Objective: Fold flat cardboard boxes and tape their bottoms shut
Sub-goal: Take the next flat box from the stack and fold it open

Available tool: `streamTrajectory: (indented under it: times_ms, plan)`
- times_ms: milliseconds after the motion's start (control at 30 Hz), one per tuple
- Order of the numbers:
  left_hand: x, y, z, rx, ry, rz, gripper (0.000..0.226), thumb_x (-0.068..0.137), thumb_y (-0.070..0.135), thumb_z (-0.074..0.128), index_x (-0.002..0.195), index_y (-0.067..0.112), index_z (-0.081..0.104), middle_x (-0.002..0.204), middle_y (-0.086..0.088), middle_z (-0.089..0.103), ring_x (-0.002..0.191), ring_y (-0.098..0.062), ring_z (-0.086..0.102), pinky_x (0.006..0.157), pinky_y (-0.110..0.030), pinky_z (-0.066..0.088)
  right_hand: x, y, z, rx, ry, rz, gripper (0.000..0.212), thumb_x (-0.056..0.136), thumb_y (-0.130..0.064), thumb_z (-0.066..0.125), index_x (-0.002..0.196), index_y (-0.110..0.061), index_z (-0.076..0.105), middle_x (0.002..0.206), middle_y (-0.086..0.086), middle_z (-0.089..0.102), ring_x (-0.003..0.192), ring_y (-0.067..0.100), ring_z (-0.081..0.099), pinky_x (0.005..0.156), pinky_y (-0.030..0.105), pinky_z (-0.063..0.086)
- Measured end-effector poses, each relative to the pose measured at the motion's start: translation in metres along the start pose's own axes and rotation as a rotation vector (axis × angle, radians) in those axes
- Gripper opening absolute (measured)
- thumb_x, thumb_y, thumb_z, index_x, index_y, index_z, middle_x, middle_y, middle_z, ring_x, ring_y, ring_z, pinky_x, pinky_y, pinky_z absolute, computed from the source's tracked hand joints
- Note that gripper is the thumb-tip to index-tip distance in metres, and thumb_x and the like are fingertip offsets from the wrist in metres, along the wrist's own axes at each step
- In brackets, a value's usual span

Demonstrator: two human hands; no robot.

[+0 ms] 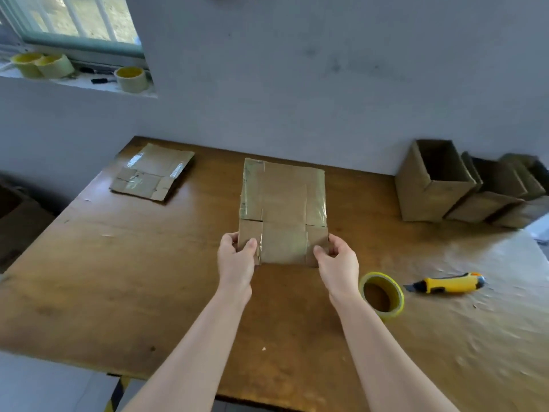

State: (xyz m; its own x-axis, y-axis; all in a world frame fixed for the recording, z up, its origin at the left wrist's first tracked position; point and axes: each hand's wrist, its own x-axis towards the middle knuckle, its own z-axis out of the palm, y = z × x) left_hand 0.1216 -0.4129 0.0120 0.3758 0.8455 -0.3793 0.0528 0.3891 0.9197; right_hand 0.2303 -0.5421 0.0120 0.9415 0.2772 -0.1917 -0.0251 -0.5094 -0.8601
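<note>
both hands pinch the near corners of a flattened cardboard box [282, 209] at mid wooden table [89, 278]: left hand [236, 257] on its left corner, right hand [337, 258] on its right, thumbs on top. tape roll [381, 295] and yellow utility knife [448, 283] lie right; three folded boxes [430, 185] far right; another flat box [153, 175] far left.

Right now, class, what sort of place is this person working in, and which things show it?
Probably a small packing workroom: folded cardboard boxes stand in a row on the wooden table, a tape roll and yellow utility knife lie nearby, and spare tape rolls sit on the windowsill.
</note>
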Motion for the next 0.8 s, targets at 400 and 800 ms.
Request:
streamTrajectory:
  times_ms: [400, 800]
  plan:
    - [-0.060, -0.011, 0.117, 0.393, -0.118, 0.330, 0.017, 0.094, 0.017, 0.058, 0.103, 0.028, 0.049, 0.098, 0.013, 0.059, 0.085, -0.004, 0.058, 0.056, -0.010, 0.042, 0.060, 0.045, -0.111, -0.101, -0.071, 0.020, 0.070, 0.090, -0.043, 0.062, 0.147, -0.017, 0.033, 0.131, 0.004, 0.055, 0.116, 0.023, 0.055, 0.095, 0.040, 0.049]
    - [-0.120, -0.030, 0.256, 0.810, -0.196, 0.723, 0.014, 0.093, 0.017, 0.056, 0.097, 0.028, 0.049, 0.092, 0.008, 0.064, 0.081, -0.011, 0.060, 0.059, -0.027, 0.048, 0.156, 0.027, -0.247, 0.093, -0.029, -0.237, 0.108, 0.069, -0.075, 0.063, 0.153, -0.029, 0.012, 0.160, 0.003, 0.015, 0.145, 0.023, 0.018, 0.111, 0.045, 0.027]
